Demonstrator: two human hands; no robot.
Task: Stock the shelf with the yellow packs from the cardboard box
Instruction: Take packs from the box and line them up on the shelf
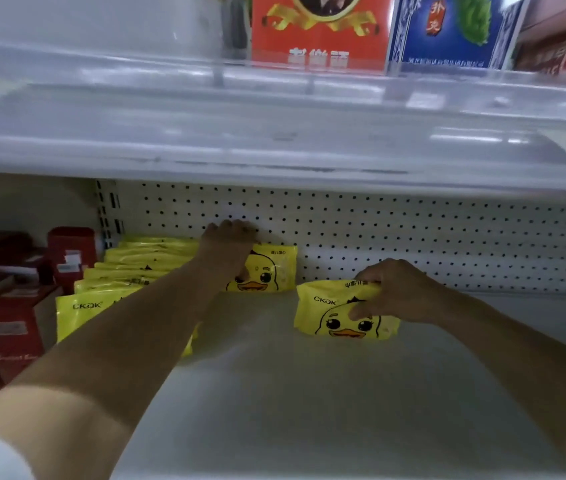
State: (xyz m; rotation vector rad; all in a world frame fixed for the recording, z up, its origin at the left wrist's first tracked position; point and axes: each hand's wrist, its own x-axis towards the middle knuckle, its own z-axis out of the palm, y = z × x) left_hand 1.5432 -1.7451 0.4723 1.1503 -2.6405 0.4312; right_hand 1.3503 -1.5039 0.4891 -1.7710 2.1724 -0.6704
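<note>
While both hands reach over a white shelf (309, 393), left hand (227, 244) gripping a yellow pack (271, 271) against the pegboard (413, 230) at twelve o'clock, right hand (399, 292) clasping another pack (330, 313) at two o'clock, red boxes (8, 327) at nine.

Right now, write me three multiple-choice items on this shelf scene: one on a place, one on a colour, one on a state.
1. Where does the pack under the left hand stand?
A. against the white pegboard back panel
B. at the shelf's front edge
C. on the upper shelf

2. What colour are the boxes left of the yellow duck-print packs?
A. green
B. red
C. white

3. What is the right hand doing?
A. hanging empty
B. pressing the panel
C. gripping a yellow duck-print pack

Answers: 1 A, that pack touches the panel; 2 B, they are dark red; 3 C, fingers wrap it.
</note>
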